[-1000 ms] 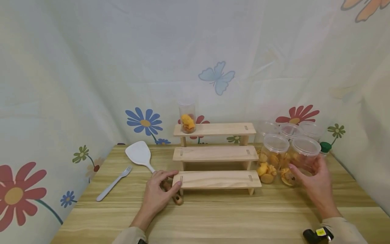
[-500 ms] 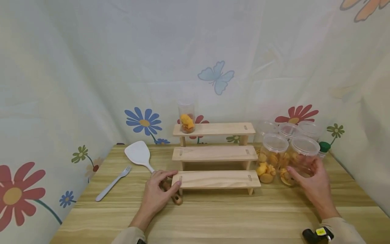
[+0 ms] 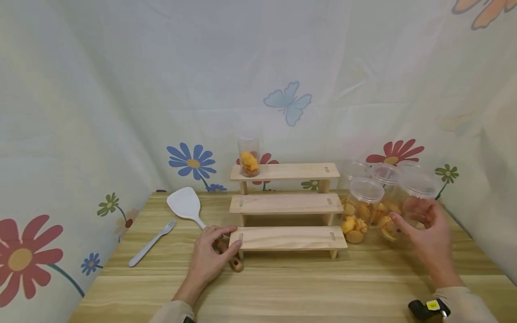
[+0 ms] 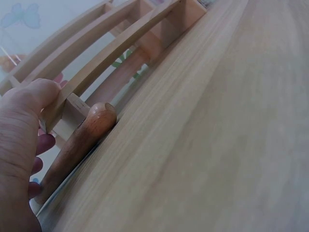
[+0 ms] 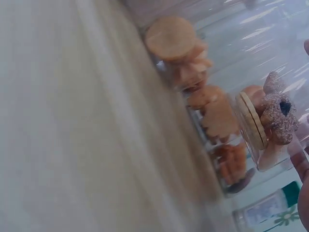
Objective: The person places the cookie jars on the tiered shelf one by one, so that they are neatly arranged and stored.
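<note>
My left hand (image 3: 211, 252) grips the left end of the lowest step of a three-tier wooden display stand (image 3: 288, 237), thumb at the front edge. In the left wrist view, a brown wooden handle (image 4: 91, 133) lies just below that hand. With my right hand (image 3: 432, 240) I hold a clear lidded jar (image 3: 417, 186) containing cookies; in the right wrist view its base is off the table beside other jars. Part of that hand is cut off there. A similar jar (image 3: 355, 211) of cookies stands left of the held one. Another jar (image 3: 248, 157) stands on the top tier's left end.
Several more clear jars (image 3: 385, 174) stand behind, at the stand's right. A small bottle with a green cap (image 5: 290, 193) shows in the right wrist view. A white turner (image 3: 184, 202) and a fork (image 3: 151, 244) lie on the table (image 3: 282, 291) at left.
My right hand has lifted the jar slightly and moved right with it, now covering the green-capped bottle in the head view. My left hand has stayed on the stand.
</note>
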Available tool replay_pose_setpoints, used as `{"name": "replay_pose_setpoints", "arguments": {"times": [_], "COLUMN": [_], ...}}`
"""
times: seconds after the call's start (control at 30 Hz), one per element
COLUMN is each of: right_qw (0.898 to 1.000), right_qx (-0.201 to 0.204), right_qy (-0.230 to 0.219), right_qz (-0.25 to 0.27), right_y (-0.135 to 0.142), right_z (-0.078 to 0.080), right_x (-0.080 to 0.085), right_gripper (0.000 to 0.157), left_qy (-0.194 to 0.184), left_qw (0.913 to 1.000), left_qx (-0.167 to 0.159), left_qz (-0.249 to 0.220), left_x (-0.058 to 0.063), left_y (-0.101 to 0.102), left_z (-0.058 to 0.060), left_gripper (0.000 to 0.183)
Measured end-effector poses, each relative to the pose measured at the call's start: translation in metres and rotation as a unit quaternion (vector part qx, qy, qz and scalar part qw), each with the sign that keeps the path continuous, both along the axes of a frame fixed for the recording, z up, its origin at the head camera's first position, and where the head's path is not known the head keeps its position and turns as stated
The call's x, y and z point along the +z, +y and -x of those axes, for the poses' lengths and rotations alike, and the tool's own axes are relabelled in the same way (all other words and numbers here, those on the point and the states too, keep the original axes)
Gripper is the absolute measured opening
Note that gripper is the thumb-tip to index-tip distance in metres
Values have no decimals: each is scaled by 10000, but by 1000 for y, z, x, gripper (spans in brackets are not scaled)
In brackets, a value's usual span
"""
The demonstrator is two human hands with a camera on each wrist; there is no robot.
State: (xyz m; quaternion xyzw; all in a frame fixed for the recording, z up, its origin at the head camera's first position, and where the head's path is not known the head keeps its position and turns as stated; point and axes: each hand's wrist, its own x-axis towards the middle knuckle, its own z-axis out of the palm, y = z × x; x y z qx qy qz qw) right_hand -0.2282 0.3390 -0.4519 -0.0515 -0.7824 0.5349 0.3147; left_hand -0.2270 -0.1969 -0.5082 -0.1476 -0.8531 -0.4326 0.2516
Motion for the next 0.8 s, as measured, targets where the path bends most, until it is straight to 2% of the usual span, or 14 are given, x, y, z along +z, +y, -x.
{"name": "replay_pose_setpoints", "arguments": {"times": [0.17, 0.33, 0.47, 0.67, 0.8], "right_qw": [9996, 9978, 9954, 9897, 9875], "right_qx": [-179, -75, 123, 261, 396], "right_qy": [47, 569, 840, 1287, 1477], "right_qz": [-230, -333, -441, -562, -382], "right_y": [0, -2, -2, -4, -12], "right_z": [-7, -10, -9, -3, 6], "right_x": [23, 53, 79, 116, 138], "right_gripper": [61, 57, 51, 61, 58], "left_qy": [-131, -228, -219, -194, -102], "left_qw": [9999, 9997, 9997, 9997, 9999], "left_qx": [-8, 13, -21, -45, -36], "left_qz": [-90, -109, -125, -113, -76], "left_x": [1, 3, 4, 2, 0], "left_y": [1, 1, 2, 1, 0], "left_z": [-1, -1, -2, -1, 0], "left_gripper": [37, 38, 38, 38, 38]}}
